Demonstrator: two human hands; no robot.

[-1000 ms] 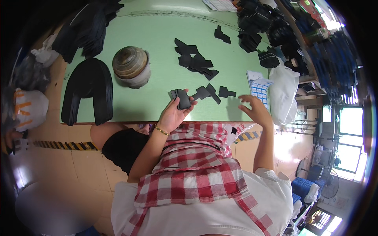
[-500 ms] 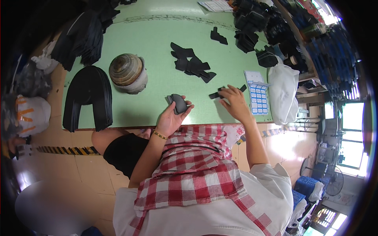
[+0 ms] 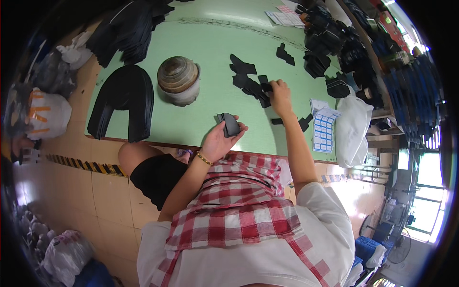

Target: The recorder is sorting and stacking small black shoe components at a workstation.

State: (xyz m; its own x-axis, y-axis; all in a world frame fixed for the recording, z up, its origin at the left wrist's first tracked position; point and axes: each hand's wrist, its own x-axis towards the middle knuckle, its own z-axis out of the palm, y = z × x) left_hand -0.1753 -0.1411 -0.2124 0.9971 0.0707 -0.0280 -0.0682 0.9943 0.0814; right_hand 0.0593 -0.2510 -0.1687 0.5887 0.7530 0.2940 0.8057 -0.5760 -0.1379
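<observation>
My left hand, palm up near the table's front edge, is closed around a small stack of dark, rounded flat pieces. Farther away, my right hand has its fingers bent together over a black cut piece at the right side of a loose pile. The fingertips partly cover that piece. Other flat black cut pieces overlap in the pile to its left. More black strips lie beside and partly behind my right forearm.
A round brown-and-white wound object and a black U-shaped stack stand at left. At right are a blue-and-white label sheet and a white bag. Black parts crowd the far right; another stack is far left.
My right hand has moved from the strips near the front edge to the loose pile farther away. My left hand still holds its stack. The whole view has shifted a little.
</observation>
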